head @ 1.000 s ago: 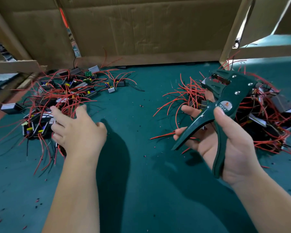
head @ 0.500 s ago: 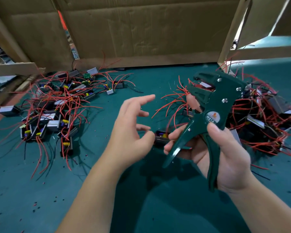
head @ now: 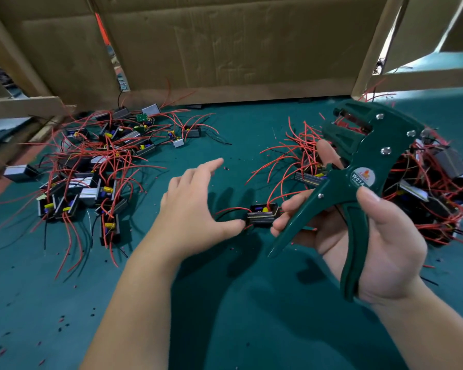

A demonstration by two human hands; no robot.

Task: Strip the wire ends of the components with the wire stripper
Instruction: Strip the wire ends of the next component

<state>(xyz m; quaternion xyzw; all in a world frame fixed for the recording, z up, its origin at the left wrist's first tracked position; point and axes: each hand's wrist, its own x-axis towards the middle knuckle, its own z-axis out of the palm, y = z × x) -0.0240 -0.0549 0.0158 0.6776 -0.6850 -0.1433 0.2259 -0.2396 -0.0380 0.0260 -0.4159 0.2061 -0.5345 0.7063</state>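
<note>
Gripping the wire stripper (head: 358, 180) and pinching one component (head: 262, 215) in our right hand (head: 382, 247), left hand (head: 195, 209) spread-fingered beside it; we judge the pile (head: 436, 188) by the bench's (head: 251, 311) right edge awaits stripping.

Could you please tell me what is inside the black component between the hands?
The component has an open top showing yellow and bluish parts, with red wires leaving it. Its walls hide anything deeper, and the fingertips of the right hand cover its right end.

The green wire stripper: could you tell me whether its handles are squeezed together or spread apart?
Spread apart. The green wire stripper shows a wide gap between its two handles, though the right hand grips it.
</note>
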